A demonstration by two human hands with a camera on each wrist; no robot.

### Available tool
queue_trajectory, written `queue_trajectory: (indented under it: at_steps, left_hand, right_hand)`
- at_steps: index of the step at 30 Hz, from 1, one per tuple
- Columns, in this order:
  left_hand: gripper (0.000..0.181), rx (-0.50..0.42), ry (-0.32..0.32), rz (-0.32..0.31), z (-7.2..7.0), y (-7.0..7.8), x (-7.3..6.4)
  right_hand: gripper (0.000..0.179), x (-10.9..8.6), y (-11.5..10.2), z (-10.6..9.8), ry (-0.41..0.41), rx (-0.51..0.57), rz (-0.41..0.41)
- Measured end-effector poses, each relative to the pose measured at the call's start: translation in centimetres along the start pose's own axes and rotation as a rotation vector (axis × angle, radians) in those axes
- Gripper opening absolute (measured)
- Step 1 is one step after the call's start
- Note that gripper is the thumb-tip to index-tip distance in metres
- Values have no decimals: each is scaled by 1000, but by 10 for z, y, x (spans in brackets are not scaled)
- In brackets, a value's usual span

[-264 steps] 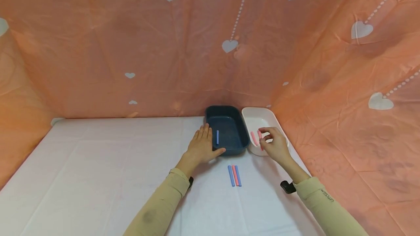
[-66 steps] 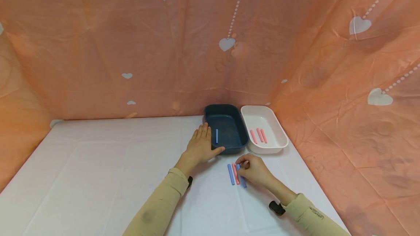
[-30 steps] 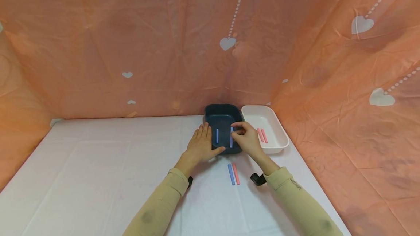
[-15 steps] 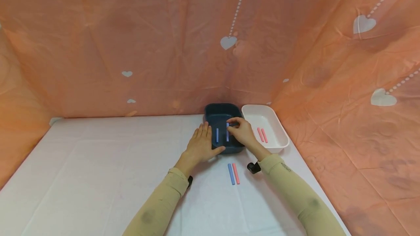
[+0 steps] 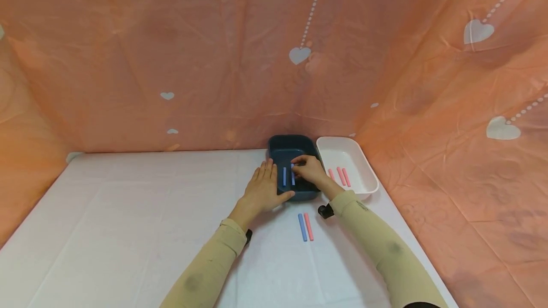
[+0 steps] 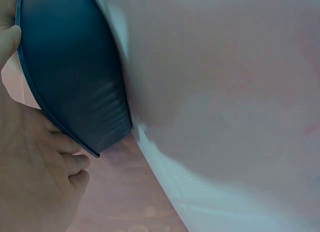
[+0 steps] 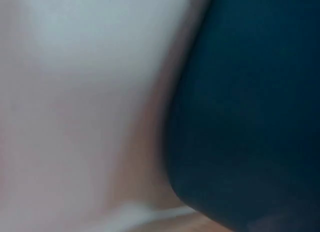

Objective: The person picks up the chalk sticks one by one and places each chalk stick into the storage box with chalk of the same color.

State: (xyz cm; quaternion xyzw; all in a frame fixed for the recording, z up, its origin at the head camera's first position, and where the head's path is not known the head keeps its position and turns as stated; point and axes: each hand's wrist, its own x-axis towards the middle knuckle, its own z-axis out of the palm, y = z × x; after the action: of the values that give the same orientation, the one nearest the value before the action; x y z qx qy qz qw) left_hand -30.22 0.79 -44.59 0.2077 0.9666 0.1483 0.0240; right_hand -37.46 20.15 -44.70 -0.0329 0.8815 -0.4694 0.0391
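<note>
My left hand (image 5: 261, 191) rests with straight fingers along the left rim of a dark blue tray (image 5: 305, 196), its thumb at the near corner. In the left wrist view the fingertips (image 6: 75, 164) lie at the rim, outside the wall. My right hand (image 5: 310, 169) reaches into this tray and pinches a blue chalk stick (image 5: 293, 179) between thumb and fingers. Just left of it, a second blue chalk stick (image 5: 284, 176) lies on the tray floor, roughly parallel. The right wrist view is blurred, filled mostly by the tray's dark side.
A white tray (image 5: 369, 184) adjoins the dark one on the right, holding 3 pink chalk sticks (image 5: 346, 177), one partly behind my right wrist. On the white table in front lie a blue chalk stick (image 5: 302, 227) and a pink chalk stick (image 5: 309, 226). Orange curtain (image 5: 192, 70) borders the back.
My right hand let go of a pink chalk stick in the white tray, then took a blue one off the table and carried it leftward into the dark tray. The left hand stayed.
</note>
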Motion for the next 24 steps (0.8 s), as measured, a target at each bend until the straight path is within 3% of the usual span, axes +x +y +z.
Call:
queue_trajectory:
  at_steps: [9, 16, 24]
  left_hand:
    - [107, 1, -11, -8, -1, 0, -1]
    - [106, -9, -13, -6, 0, 1, -1]
    - [107, -1, -9, -2, 1, -1, 0]
  right_hand:
    - [28, 10, 4, 9, -66, 43, 81]
    - [26, 14, 6, 14, -56, 18, 69]
    - [25, 15, 7, 14, -56, -85, 30]
